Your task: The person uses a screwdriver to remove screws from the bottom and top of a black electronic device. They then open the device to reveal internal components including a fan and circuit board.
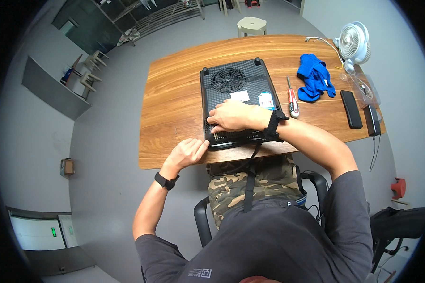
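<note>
My left grip [189, 152] and right grip [233, 116] touch one black appliance [252, 78]; how closed, I can't tell. One screwdriver [293, 100] lies beside it.

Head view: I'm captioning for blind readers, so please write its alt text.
A person's right hand is on a black, vented appliance on a wooden table, the left hand at its near-left corner; a screwdriver and blue cloth lie to the right.
</note>
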Action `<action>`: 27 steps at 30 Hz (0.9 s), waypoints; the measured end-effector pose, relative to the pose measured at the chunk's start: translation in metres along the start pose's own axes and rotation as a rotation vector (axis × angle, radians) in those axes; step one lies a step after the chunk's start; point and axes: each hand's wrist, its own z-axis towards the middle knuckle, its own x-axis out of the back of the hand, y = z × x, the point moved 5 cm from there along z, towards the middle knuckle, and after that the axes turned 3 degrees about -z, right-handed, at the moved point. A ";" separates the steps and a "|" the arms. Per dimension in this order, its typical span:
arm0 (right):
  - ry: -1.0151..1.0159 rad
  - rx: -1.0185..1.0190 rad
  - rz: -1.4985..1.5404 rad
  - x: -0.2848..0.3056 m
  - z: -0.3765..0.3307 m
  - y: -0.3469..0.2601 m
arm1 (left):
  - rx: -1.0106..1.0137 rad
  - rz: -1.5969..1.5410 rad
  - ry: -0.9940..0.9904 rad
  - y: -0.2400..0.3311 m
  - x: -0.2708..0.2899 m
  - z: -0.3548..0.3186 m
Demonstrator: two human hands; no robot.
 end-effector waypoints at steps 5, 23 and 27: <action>-0.006 -0.001 0.005 0.005 0.000 -0.003 | 0.038 -0.093 0.076 -0.003 -0.003 -0.005; -0.019 -0.015 -0.031 -0.001 0.001 -0.001 | 0.038 -0.064 0.088 0.001 -0.002 -0.003; -0.041 -0.032 -0.029 -0.004 0.002 -0.001 | 0.004 -0.020 0.100 0.003 -0.001 -0.002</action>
